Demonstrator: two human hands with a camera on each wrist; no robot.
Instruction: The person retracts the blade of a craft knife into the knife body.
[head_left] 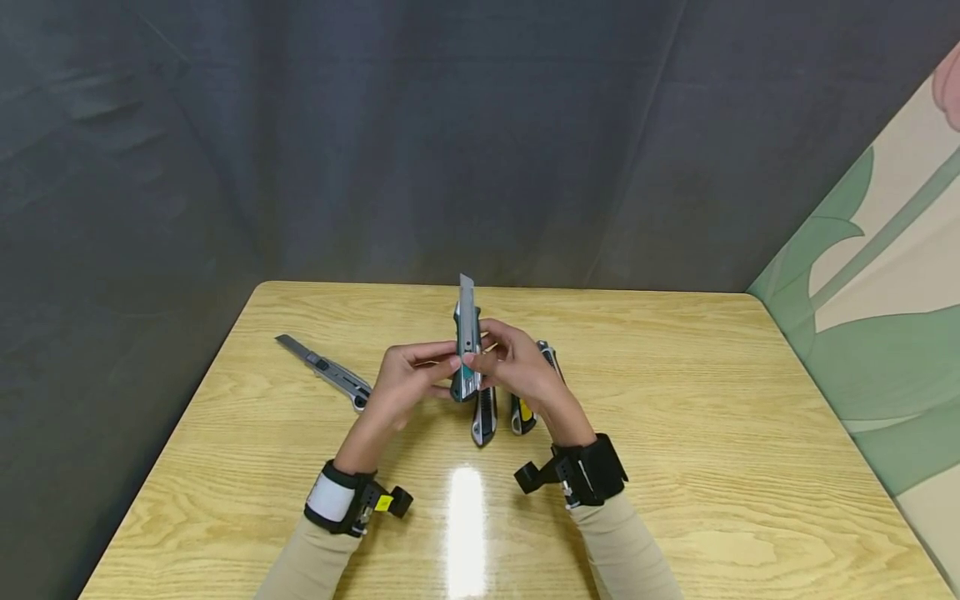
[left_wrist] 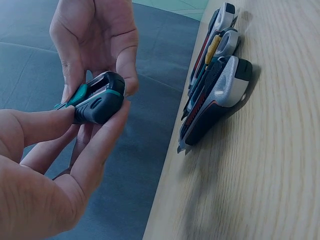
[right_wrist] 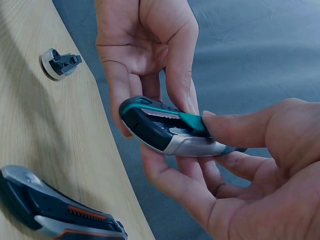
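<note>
A snap-off utility knife (head_left: 467,333) with a dark and silver body is held up over the table, its blade out and pointing away. My left hand (head_left: 405,379) pinches the body from the left, thumb on one side and fingers underneath. From the right, my right hand (head_left: 521,362) grips the same knife. In the right wrist view the right thumb lies at the teal slider (right_wrist: 192,121). Below the hands lies a black and silver utility knife (head_left: 484,419), and a yellow-marked knife (head_left: 524,414) lies partly hidden by the right wrist.
A grey utility knife (head_left: 330,371) with its blade out lies left of the hands, its end hidden behind the left hand. The wooden table (head_left: 712,417) meets a dark curtain (head_left: 465,150) at the back. A patterned cloth (head_left: 892,350) hangs at the right.
</note>
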